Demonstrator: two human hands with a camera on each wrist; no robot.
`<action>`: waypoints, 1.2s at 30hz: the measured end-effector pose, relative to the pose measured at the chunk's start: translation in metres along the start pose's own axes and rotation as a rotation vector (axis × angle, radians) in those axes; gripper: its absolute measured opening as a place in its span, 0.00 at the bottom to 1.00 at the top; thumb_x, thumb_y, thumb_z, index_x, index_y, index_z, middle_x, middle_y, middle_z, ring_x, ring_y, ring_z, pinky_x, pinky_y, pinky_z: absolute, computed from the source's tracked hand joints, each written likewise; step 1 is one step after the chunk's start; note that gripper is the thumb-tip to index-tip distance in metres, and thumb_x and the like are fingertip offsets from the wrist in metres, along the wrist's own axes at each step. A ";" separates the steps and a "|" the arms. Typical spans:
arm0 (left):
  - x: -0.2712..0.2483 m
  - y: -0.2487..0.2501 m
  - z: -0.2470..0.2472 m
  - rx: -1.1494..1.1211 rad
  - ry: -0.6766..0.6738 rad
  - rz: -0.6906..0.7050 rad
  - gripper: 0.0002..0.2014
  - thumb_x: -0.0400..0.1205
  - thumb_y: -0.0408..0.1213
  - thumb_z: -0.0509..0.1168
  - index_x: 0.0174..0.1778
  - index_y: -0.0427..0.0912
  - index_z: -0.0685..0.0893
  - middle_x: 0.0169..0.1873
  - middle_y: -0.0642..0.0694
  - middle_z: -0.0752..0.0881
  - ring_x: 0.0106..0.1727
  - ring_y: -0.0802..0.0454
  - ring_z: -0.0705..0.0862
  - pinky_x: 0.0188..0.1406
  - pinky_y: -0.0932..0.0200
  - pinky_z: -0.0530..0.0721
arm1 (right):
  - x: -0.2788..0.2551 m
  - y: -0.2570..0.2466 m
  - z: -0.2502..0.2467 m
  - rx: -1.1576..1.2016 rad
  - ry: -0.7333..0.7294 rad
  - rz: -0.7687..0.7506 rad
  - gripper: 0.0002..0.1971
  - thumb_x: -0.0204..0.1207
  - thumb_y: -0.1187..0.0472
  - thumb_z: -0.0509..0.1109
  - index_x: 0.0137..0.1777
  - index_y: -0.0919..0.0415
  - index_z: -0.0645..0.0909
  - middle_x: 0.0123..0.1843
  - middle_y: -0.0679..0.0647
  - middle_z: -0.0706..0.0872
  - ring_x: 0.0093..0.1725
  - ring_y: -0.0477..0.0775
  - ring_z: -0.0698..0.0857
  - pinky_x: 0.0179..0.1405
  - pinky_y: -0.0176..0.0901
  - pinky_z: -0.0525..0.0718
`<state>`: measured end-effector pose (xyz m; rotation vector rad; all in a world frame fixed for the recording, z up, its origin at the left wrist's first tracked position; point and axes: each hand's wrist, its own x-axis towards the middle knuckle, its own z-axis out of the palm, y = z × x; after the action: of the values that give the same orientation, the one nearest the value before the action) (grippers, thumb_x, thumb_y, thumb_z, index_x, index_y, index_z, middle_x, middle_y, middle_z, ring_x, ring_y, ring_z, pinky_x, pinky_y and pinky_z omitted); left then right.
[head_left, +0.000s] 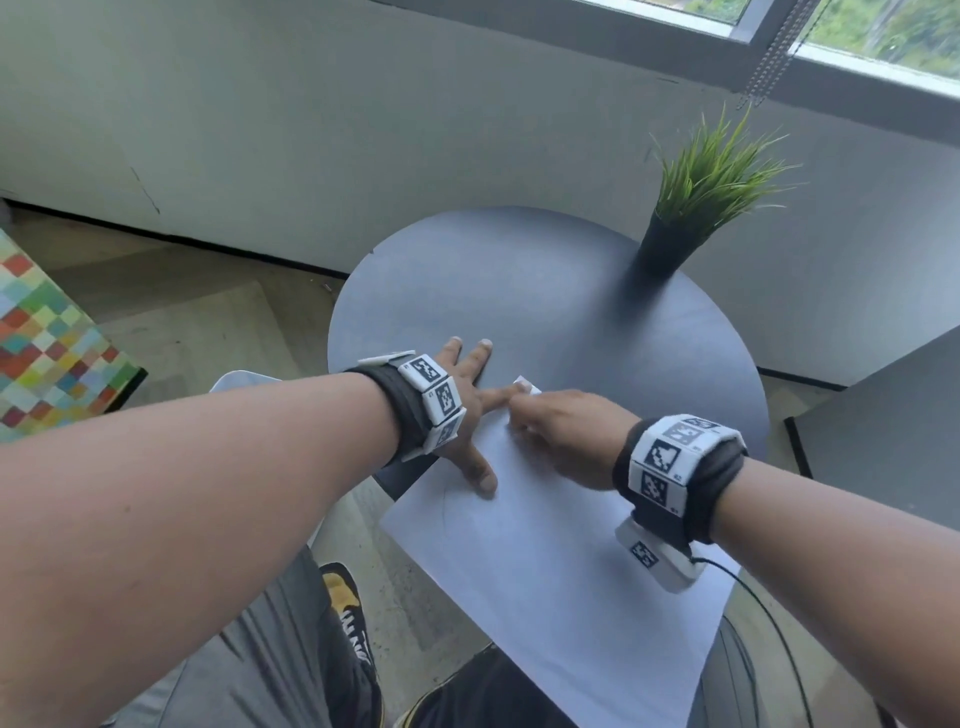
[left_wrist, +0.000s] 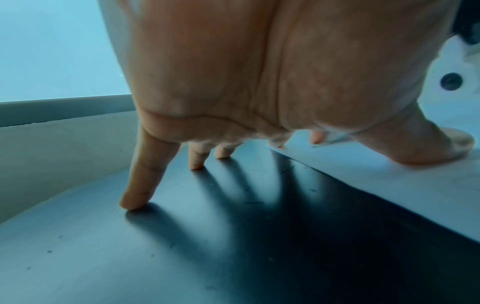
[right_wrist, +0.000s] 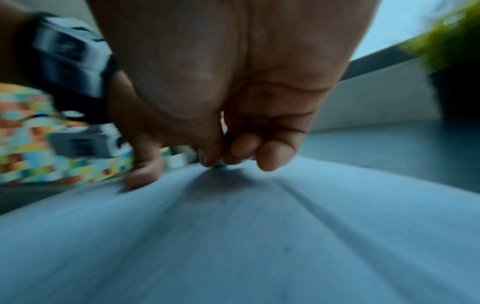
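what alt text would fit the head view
Two hands work a white sheet of paper on a round dark table: the left hand presses it flat with spread fingers, the right hand pinches its far corner. A potted grass plant stands near the far edge.

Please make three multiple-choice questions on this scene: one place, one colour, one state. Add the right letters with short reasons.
1. Where does the plant stand?
A) on the far right of the table
B) on the floor
C) on the windowsill

2. What colour is the paper?
A) yellow
B) white
C) red

3. How is the left hand?
A) in a fist
B) holding a pen
C) spread flat

1 A: its pot stands on the table.
2 B: the paper looks white against the dark table.
3 C: straight fingers press the table and the paper.
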<state>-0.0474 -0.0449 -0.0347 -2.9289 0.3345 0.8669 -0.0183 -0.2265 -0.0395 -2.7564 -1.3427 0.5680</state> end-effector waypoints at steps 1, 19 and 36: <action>0.000 0.000 0.000 0.003 -0.002 0.000 0.63 0.59 0.78 0.71 0.81 0.74 0.34 0.85 0.43 0.31 0.85 0.32 0.34 0.72 0.21 0.60 | -0.003 -0.002 0.001 0.008 -0.039 -0.036 0.07 0.81 0.62 0.61 0.56 0.54 0.74 0.57 0.53 0.83 0.55 0.60 0.82 0.46 0.49 0.79; 0.003 0.002 -0.001 0.034 -0.016 -0.007 0.65 0.58 0.78 0.72 0.81 0.73 0.33 0.84 0.41 0.30 0.84 0.29 0.34 0.74 0.22 0.58 | -0.005 -0.014 0.001 0.025 -0.104 -0.044 0.10 0.81 0.60 0.62 0.60 0.49 0.74 0.58 0.54 0.83 0.57 0.61 0.82 0.50 0.52 0.82; 0.008 0.004 -0.001 0.069 -0.014 -0.019 0.68 0.55 0.79 0.72 0.80 0.72 0.32 0.84 0.38 0.31 0.84 0.26 0.36 0.75 0.22 0.56 | -0.013 -0.009 0.011 -0.066 -0.030 -0.100 0.08 0.81 0.62 0.62 0.57 0.51 0.69 0.52 0.49 0.80 0.54 0.57 0.81 0.41 0.44 0.71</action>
<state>-0.0412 -0.0509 -0.0385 -2.8569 0.3279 0.8548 -0.0363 -0.2320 -0.0442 -2.7219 -1.5226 0.5721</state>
